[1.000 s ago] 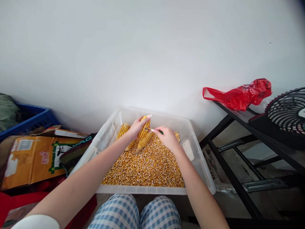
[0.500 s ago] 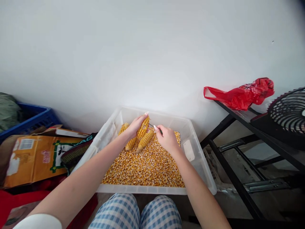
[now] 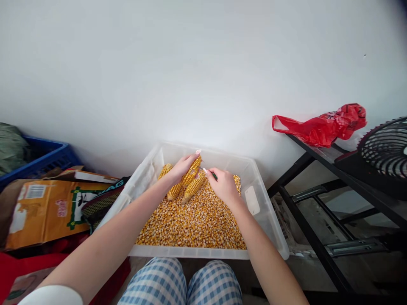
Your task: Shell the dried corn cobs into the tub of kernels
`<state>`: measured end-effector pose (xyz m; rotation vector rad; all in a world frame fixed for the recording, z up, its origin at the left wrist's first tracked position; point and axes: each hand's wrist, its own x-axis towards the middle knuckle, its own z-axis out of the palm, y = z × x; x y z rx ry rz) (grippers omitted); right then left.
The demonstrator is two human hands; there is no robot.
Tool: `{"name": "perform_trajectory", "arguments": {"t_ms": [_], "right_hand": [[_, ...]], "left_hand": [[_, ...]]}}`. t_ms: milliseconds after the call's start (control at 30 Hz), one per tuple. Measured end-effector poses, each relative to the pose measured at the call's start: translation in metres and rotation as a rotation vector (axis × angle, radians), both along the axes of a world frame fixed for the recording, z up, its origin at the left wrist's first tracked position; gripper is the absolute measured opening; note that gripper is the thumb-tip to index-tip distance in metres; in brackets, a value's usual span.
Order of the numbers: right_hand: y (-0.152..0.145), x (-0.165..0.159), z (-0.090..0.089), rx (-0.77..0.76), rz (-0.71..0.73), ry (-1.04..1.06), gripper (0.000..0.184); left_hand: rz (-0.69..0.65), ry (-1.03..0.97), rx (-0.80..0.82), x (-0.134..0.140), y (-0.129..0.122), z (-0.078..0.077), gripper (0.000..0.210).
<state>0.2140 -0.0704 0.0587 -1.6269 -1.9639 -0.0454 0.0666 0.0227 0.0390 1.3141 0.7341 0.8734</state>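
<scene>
My left hand (image 3: 184, 166) is closed around a yellow corn cob (image 3: 193, 169), its tip pointing up and to the right. Closed too, my right hand (image 3: 221, 183) grips a slim tool (image 3: 214, 174) with a dark green handle; its thin metal end points at the held cob, and most of the handle is hidden by my fingers. Just below the held cob, another corn cob (image 3: 193, 187) lies on loose corn kernels (image 3: 190, 224). More cobs (image 3: 174, 192) rest to its left, partly behind my left hand. A translucent plastic bin (image 3: 210, 253) contains all of them.
A white wall (image 3: 203, 76) rises behind the bin. To the left are an orange cardboard box (image 3: 57, 212), a mesh bag (image 3: 101, 205) and a blue crate (image 3: 63, 152). On the right, a black metal rack (image 3: 299, 220) carries a red plastic bag (image 3: 330, 125) and a black fan (image 3: 386, 148).
The held cob has moved slightly right and down in my left hand. My right hand has shifted a little to the left, with the tool's end near the cob.
</scene>
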Motion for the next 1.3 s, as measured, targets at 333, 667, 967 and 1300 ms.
{"name": "perform_trajectory", "arguments": {"t_ms": [333,667,967,1300], "right_hand": [[-0.001,-0.007,-0.006,0.023,-0.018,-0.163,0.036],[0.001,-0.007,-0.009,-0.018,0.021,-0.192,0.037],[0.006,0.01,-0.005,-0.149,0.253,0.099,0.035],[0.009,0.019,-0.004,-0.231,0.281,0.207,0.034]], "left_hand": [[0.089,0.096,0.116,0.003,-0.007,0.006,0.042],[0.103,0.247,0.328,0.002,-0.011,0.004,0.039],[0.006,0.314,0.386,-0.002,-0.009,0.001,0.032],[-0.005,0.299,0.387,0.001,-0.007,0.0,0.033]]}}
